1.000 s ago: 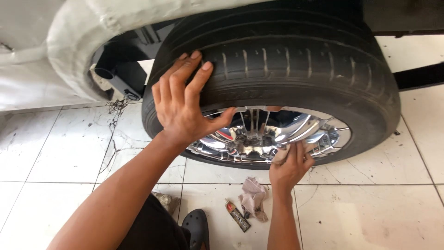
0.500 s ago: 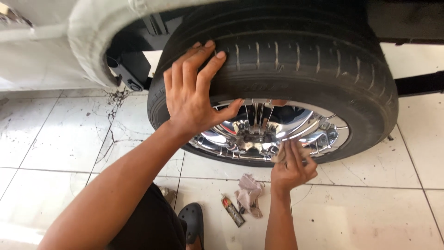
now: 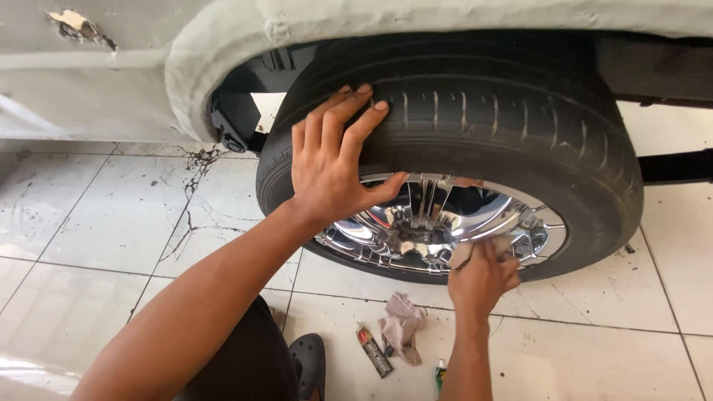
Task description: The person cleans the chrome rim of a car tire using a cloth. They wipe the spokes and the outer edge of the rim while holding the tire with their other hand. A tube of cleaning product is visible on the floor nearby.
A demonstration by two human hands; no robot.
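Observation:
A black car tyre [image 3: 520,126] with a shiny chrome rim [image 3: 438,223] fills the upper middle of the head view. My left hand [image 3: 334,160] lies flat on the tyre's tread and sidewall, fingers spread, thumb reaching the rim's edge. My right hand [image 3: 481,276] presses a small greyish cloth [image 3: 468,251] against the lower part of the chrome rim, fingers closed over it.
On the tiled floor [image 3: 111,223] below the wheel lie a crumpled rag [image 3: 401,327], a small dark tube [image 3: 373,349] and a green-tipped item [image 3: 440,371]. A black sandal [image 3: 308,360] sits by my knee. The pale car body [image 3: 111,67] and wheel arch hang above.
My left hand stays on the tyre. My right hand with the cloth has shifted slightly along the lower rim. The view has moved a little closer.

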